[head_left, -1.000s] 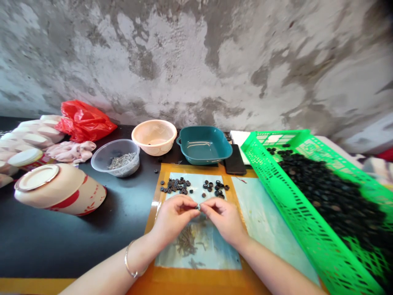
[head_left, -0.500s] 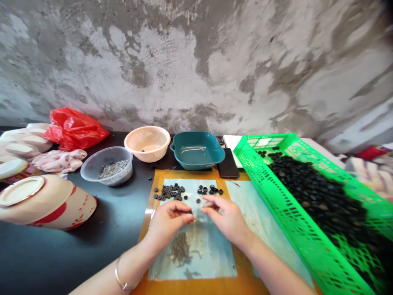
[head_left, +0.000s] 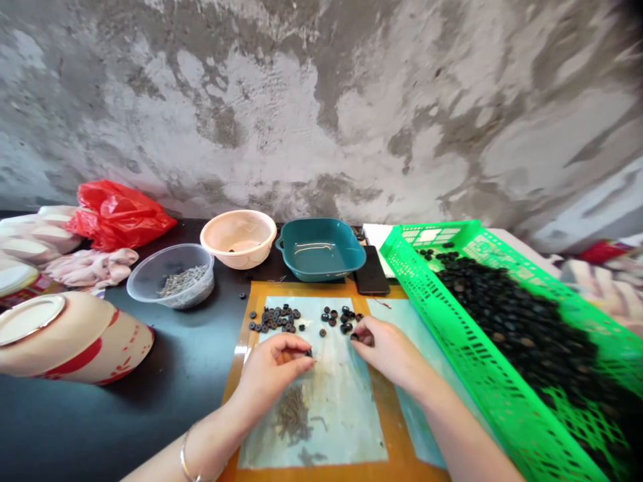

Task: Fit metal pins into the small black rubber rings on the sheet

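My left hand (head_left: pixel 275 367) is closed in a pinch over the pale blue sheet (head_left: pixel 346 422), with a small black part (head_left: pixel 308 353) between thumb and fingertips. Off to its right, my right hand (head_left: pixel 389 351) pinches a small black ring-shaped piece (head_left: pixel 354 337). Beyond the left hand lies a cluster of black washer-like rings (head_left: pixel 274 318). A smaller group of black caps (head_left: pixel 344 316) sits just past the right fingertips, and a single ring (head_left: pixel 322 333) rests between the groups. Nearer me is a heap of thin metal pins (head_left: pixel 293 414).
A green basket (head_left: pixel 447 348) full of black pieces (head_left: pixel 522 321) stands at right. Along the back are a teal dish (head_left: pixel 321 273), a peach bowl (head_left: pixel 238 258), a clear bowl of metal pins (head_left: pixel 171 304) and a black phone (head_left: pixel 372 271). A cream container (head_left: pixel 85 341) lies left.
My right hand has moved right, away from the left hand to the cap group, and now pinches a black piece. My left hand keeps its small part in nearly the same place.
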{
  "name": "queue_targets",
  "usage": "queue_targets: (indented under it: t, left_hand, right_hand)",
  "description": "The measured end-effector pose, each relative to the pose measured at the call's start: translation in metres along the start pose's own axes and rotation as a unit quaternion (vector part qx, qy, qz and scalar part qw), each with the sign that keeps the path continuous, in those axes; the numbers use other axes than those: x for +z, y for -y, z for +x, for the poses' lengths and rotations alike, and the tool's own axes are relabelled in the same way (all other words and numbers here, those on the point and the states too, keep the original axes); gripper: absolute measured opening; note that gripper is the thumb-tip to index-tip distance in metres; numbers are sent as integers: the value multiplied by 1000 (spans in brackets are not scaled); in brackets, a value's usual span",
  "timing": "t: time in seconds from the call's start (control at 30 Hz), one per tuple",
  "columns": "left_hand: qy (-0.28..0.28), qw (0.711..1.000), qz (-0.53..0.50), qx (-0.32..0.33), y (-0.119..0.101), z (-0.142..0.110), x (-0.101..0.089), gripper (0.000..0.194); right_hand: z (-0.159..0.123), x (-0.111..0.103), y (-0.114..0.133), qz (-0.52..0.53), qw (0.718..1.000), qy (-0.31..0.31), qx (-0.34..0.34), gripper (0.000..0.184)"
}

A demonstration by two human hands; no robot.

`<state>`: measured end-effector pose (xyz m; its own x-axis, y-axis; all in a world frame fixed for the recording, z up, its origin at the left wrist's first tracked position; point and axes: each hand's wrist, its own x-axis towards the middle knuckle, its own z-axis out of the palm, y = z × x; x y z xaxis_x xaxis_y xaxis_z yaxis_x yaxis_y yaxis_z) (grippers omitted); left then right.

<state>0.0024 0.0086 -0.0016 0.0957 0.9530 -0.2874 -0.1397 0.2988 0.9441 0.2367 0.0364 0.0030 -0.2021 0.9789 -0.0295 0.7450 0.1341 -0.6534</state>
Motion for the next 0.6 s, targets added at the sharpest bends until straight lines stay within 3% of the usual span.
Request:
queue_targets:
  t: [0.3, 0.47, 0.6]
  left_hand:
    - [24, 999, 2, 28, -3, -4, 3, 20]
    - [23, 999, 16, 45, 1, -6, 4, 18]
    - [25, 1000, 1, 11, 3, -7, 4, 23]
  right_hand:
    - [-12, 14, 32, 96, 990, 40, -95, 18]
    - [-15, 22, 34, 127, 986, 30, -105, 18]
    - [-16, 22, 38, 133, 986, 26, -98, 21]
